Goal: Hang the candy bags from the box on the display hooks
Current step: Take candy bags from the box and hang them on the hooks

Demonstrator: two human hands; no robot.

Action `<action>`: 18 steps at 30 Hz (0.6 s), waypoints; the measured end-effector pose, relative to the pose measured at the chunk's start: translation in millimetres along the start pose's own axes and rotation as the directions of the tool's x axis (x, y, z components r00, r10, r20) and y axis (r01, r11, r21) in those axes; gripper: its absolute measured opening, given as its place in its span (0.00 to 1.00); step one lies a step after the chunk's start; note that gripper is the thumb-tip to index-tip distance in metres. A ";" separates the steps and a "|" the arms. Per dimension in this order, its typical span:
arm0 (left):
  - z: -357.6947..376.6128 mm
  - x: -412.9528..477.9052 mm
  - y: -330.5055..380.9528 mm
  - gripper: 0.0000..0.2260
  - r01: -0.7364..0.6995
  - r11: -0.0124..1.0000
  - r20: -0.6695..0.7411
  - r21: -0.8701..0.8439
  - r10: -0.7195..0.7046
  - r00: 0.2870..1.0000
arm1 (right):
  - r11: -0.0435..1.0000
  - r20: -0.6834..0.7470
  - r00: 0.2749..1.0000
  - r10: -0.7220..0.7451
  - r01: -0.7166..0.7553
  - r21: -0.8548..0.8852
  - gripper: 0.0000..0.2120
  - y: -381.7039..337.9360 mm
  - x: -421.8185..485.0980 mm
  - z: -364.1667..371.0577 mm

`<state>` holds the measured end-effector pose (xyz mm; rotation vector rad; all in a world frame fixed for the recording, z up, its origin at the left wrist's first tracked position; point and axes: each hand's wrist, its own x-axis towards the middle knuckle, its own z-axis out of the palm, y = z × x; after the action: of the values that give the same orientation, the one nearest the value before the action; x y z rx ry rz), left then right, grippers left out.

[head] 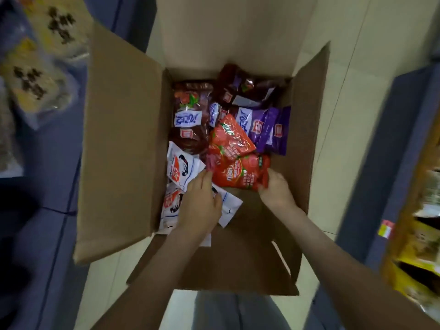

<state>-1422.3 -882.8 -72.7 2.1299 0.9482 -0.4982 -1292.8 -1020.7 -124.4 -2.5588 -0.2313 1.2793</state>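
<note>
Picking step — your right hand (273,186) pinches the red candy bag (240,173) by its edge; opposite, your left hand (200,201) has an unclear hold. Next, lift clear of the box (123,139).

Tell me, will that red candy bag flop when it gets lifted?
Probably floppy: the red candy bag looks crinkly and soft where the right hand grips its edge. Likely light, being small. Its shiny film may be a bit slippery.

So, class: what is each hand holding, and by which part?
The right hand grips the red candy bag by its right edge. The left hand touches that bag's left edge; a grip cannot be told.
</note>
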 end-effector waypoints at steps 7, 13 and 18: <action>79.2 36.0 -22.7 0.24 0.061 0.998 0.046 -0.034 -0.060 0.997 | 0.951 -0.021 0.988 0.150 -0.139 0.275 0.22 11.2 84.1 46.5; 96.5 31.1 -30.3 0.22 0.073 0.994 0.064 -0.078 -0.068 0.996 | 0.540 0.094 0.960 0.262 -0.226 0.811 0.22 -11.3 112.5 54.7; 77.8 15.6 -24.4 0.21 0.087 0.988 0.042 -0.130 -0.082 0.996 | 0.433 0.078 0.917 0.390 -0.257 0.864 0.05 -26.7 104.7 44.0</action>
<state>-1434.4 -923.3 -144.1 1.9623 1.0259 -0.5009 -1266.2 -960.7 -220.8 -1.7688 0.8087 0.9275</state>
